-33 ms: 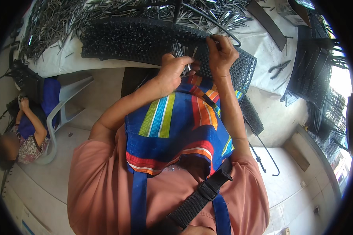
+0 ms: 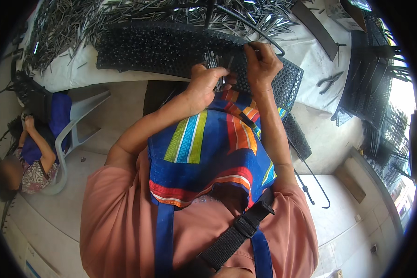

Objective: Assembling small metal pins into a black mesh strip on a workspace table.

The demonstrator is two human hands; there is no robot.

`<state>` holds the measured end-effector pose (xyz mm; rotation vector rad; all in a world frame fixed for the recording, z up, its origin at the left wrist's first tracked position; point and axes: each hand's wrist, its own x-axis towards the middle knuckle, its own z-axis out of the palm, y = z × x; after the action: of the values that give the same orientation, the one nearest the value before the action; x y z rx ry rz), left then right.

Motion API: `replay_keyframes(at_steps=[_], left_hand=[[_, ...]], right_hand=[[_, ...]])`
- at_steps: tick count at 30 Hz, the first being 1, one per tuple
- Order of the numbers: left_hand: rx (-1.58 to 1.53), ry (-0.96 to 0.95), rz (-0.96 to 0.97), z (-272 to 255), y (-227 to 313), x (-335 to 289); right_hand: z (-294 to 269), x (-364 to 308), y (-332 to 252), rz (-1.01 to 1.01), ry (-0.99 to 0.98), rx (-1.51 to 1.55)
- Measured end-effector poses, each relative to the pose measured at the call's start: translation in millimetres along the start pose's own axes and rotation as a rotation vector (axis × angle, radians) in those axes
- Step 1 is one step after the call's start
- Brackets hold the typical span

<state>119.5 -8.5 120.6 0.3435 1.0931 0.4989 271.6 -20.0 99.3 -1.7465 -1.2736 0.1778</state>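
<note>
Left hand [image 2: 204, 83] grips metal strips [image 2: 211, 59]; right hand [image 2: 264, 67] pinched, contents unclear; black panel [image 2: 290, 78] studded at left, bare-holed at right.

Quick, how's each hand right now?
Left hand: closed around thin strips.
Right hand: pinched closed over the panel; can't tell if it's holding anything.

A white-covered table [image 2: 310, 69] stood at twelve o'clock. Thin silvery metallic strips [image 2: 143, 13] lay heaped at eleven, dark metal pliers [image 2: 329, 84] at two.
</note>
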Motion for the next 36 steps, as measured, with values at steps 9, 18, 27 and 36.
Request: replay_keyframes(at_steps=[9,18,27,36], left_hand=[[0.045,-0.008,-0.014,-5,-6,3],[-0.021,-0.031,-0.033,-3,-5,3],[-0.124,-0.027,-0.023,3,-8,5],[-0.059,-0.033,0.006,9,-6,4]], right_hand=[[-5,-3,-4,0.032,-0.036,0.094],[0,-6,3,-0.205,-0.164,-0.327],[-16,-7,-2,-0.329,-0.167,-0.359],[-21,-18,2,0.636,-0.226,0.616]])
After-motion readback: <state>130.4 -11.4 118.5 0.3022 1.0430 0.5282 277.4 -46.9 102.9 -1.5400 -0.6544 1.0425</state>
